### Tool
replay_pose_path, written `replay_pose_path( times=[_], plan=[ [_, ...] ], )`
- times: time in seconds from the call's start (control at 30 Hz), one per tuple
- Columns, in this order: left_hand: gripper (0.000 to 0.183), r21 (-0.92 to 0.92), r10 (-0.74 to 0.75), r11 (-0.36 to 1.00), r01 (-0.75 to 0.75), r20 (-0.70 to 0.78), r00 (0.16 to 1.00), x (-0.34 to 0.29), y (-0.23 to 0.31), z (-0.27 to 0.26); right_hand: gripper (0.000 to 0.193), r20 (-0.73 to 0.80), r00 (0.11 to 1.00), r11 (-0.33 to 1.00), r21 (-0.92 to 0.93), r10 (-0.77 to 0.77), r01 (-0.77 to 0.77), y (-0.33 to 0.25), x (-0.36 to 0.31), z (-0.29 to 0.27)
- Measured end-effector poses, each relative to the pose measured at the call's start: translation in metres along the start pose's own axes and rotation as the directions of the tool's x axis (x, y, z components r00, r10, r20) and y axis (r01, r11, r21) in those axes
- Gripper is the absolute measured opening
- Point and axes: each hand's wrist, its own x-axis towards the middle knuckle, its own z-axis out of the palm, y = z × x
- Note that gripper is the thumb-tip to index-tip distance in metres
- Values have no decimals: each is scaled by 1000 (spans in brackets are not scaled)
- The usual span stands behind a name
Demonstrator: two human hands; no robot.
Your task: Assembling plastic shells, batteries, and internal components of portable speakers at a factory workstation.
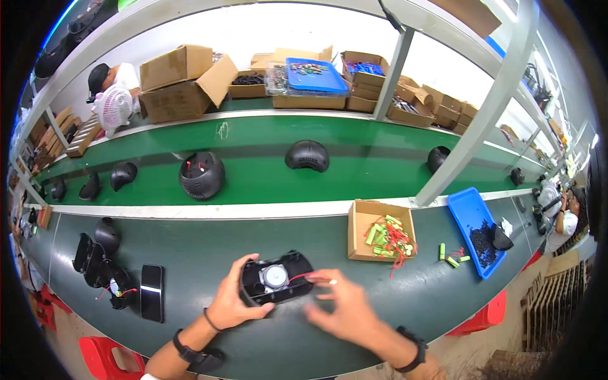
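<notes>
A black plastic housing with a round silver-and-white speaker in it is tilted above the bench. My left hand grips its left side, fingers at the far edge and thumb along the near edge. From the speaker a red wire runs right to the fingertips of my right hand. That hand's thumb is spread away from the fingers and blurred; whether the fingers clasp the wire is hard to see. A black phone lies left of my left hand.
A cardboard box holds green battery cells with red wires; several loose cells lie beside it. Farther right is a blue tray of small black parts. Black shells sit on the green conveyor. Black housings lie left.
</notes>
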Motion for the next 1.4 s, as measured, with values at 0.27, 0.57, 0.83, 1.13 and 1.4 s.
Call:
replay_pose_path(
  times=[0.27,0.57,0.83,1.13,1.4],
  plan=[
    [108,336,174,917,-215,150,973,-5,9,-1,25,-182,928,474,-818,324,-326,71,112,-112],
    [109,293,217,920,-261,177,960,-23,3,0,41,-240,966,609,-754,95,-248,23,95,-99],
    [112,243,184,945,-220,163,969,-25,-3,-1,30,-382,917,984,84,-114,157,-34,20,-71],
    [120,183,196,956,-229,183,963,-27,-7,-1,28,51,981,977,119,-186,179,-33,-4,51],
    [122,188,213,948,-258,230,950,-27,-12,-3,28,-54,886,870,-225,-460,438,-22,-11,65]
  ],
)
